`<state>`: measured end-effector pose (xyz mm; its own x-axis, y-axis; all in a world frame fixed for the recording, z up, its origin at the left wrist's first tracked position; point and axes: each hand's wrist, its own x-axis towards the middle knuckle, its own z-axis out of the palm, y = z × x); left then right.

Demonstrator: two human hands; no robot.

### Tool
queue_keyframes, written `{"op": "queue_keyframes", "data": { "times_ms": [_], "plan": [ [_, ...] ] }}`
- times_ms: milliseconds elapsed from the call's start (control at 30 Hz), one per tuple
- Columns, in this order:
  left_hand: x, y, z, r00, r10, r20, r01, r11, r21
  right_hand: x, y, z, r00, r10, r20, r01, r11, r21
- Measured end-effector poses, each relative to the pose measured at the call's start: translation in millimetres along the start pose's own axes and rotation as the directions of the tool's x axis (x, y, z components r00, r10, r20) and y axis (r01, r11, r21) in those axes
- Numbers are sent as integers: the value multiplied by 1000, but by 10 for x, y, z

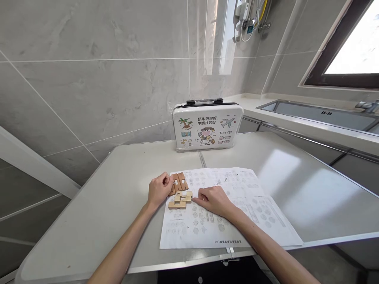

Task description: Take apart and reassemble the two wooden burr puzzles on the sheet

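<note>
Forearms cross the bench's near edge, fingers of left hand and right hand curled, grip unclear; forearm drag on paper could skew pale blocks.

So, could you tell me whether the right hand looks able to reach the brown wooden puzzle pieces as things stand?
Probably yes: the side of the brown wooden puzzle pieces facing the right hand looks free, while the left hand is at their opposite side.
</note>
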<state>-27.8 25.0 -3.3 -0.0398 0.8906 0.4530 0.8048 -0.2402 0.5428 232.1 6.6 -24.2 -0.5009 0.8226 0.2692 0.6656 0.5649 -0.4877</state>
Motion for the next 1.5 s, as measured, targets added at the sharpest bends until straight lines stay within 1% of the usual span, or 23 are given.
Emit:
{"op": "queue_keyframes", "data": {
  "times_ms": [100,233,367,467,567,800,967,1033,1133,1333,1500],
  "plan": [
    [1,-21,9,999,51,-7,-51,998,25,6,0,35,1000,18,-12,-18,1000,-13],
    [23,-13,-5,991,136,17,-136,991,0,11,12,67,1000,18,-17,-18,1000,-9],
    [29,8,-19,980,173,102,-170,985,-29,16,8,66,1000,18,-24,-19,1000,-5],
    [16,-3,-12,961,202,191,-198,979,-41,18,-4,59,999,20,-26,-20,1000,4],
    [9,-24,-4,940,240,241,-236,971,-47,14,-6,64,999,13,-31,-13,1000,7],
    [9,-64,-1,919,230,320,-226,973,-51,7,0,74,999,-8,-47,8,1000,5],
    [-2,-121,33,896,264,358,-275,961,-21,6,-11,69,998,-19,-58,19,1000,-5],
    [-6,-144,53,897,269,350,-284,959,-9,6,-10,71,998,-23,-57,23,1000,-10],
    [-9,-167,80,911,256,324,-272,962,4,6,-4,71,998,-27,-56,26,1000,-12],
    [-7,-168,85,953,156,261,-177,983,59,7,-1,62,998,-31,-46,32,999,3],
    [-14,-185,89,962,117,247,-146,984,99,1,1,65,999,-30,-45,31,1000,4]
  ]
}}
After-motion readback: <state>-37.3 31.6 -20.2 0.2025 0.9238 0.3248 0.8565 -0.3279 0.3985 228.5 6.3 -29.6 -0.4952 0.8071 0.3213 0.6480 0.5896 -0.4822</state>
